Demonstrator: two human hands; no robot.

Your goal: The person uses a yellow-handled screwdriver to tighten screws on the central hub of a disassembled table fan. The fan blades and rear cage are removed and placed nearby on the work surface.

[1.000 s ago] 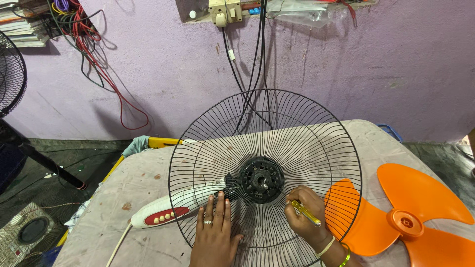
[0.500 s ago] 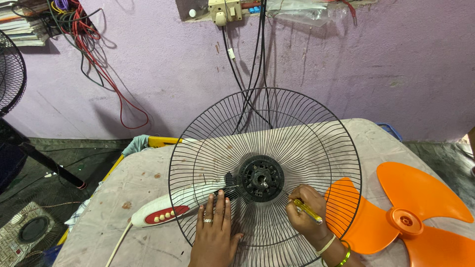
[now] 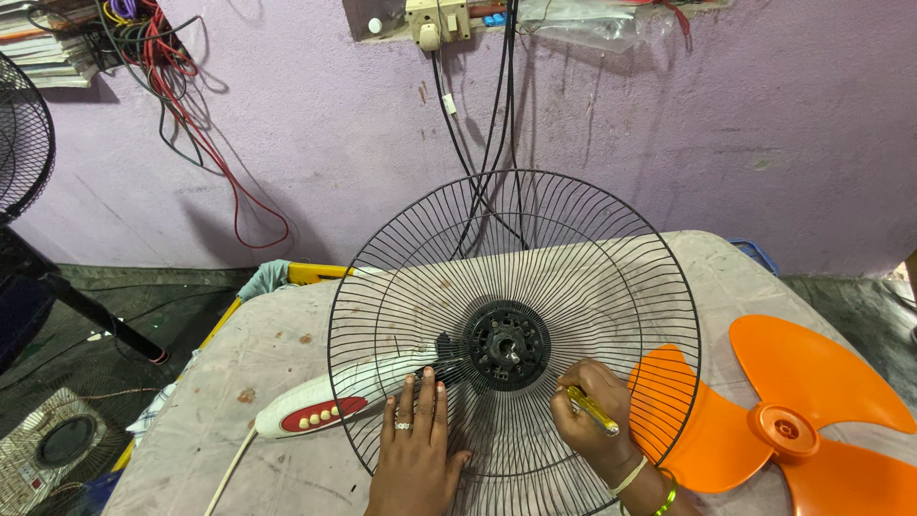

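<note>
Steadiness counts: left hand (image 3: 416, 449), fingers pressed together, pins the fan guard (image 3: 514, 330) while right hand (image 3: 589, 420) pinches the screwdriver (image 3: 593, 411) squarely.

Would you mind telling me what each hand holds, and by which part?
The right hand grips a yellow screwdriver by its handle. The left hand holds nothing; it lies flat on the fan guard.

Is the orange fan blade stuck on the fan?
No, the blade lies on the table beside the grille, whose hub is bare.
</note>
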